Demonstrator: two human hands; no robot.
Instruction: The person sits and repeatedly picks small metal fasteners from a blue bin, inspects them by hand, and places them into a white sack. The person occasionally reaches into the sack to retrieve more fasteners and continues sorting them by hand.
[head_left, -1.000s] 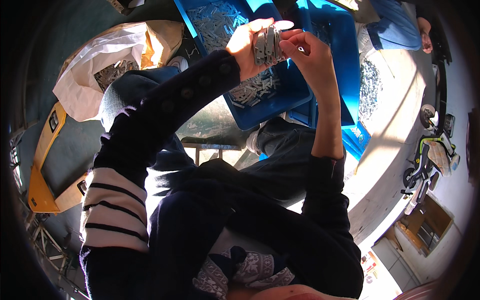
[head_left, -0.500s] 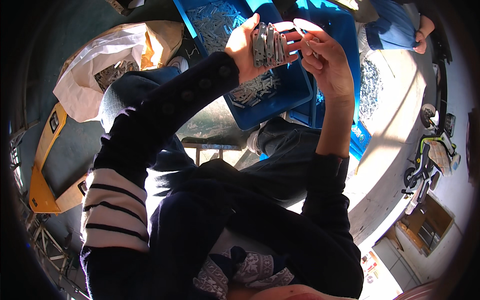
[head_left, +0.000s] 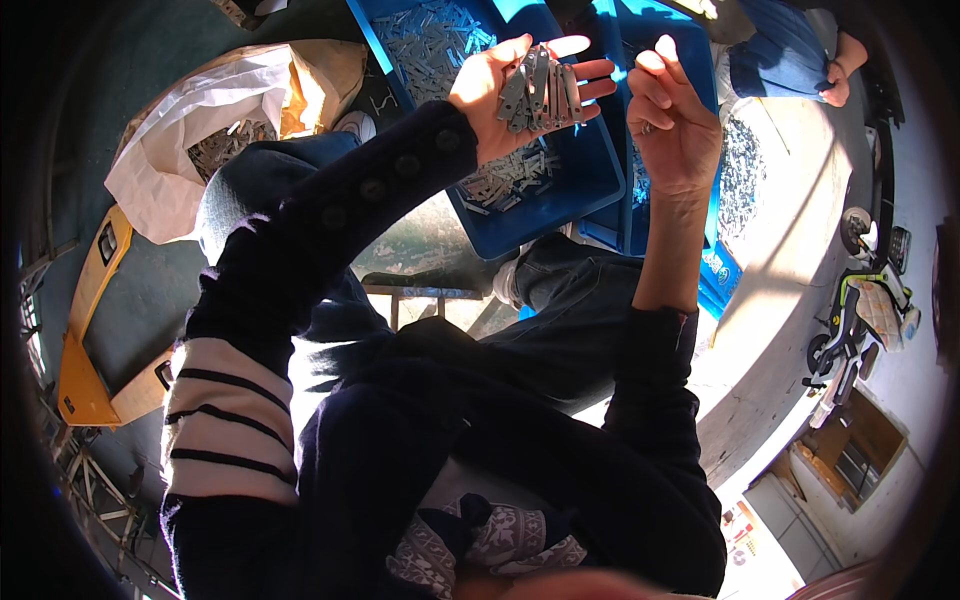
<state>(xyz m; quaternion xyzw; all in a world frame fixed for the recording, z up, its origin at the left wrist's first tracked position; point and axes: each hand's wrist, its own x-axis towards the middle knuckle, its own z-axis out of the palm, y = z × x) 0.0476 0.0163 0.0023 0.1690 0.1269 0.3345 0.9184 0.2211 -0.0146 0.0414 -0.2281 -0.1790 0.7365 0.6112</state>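
Palm up, my left hand [head_left: 485,97] bears a small heap of flat grey metal strips with holes [head_left: 538,92]. Its fingers stretch out to the right beneath them. The heap is above a blue bin [head_left: 530,228] that holds many similar strips. My right hand [head_left: 675,140] is raised apart from the left, over a second blue bin [head_left: 637,228]. Its fingers are curled, with thumb and forefinger together at the top. Whatever may be pinched there is too small to make out.
On the left stands an open paper sack [head_left: 150,190] with metal pieces inside, near a yellow pallet jack [head_left: 85,310]. Another person's hand [head_left: 838,85] shows at the upper right. A small ride-on scooter [head_left: 860,325] is farther right.
My right hand has drawn away to the right from the left palm, and the small metal piece seen in its fingers no longer shows. The strips on my left palm have shifted and fanned out.
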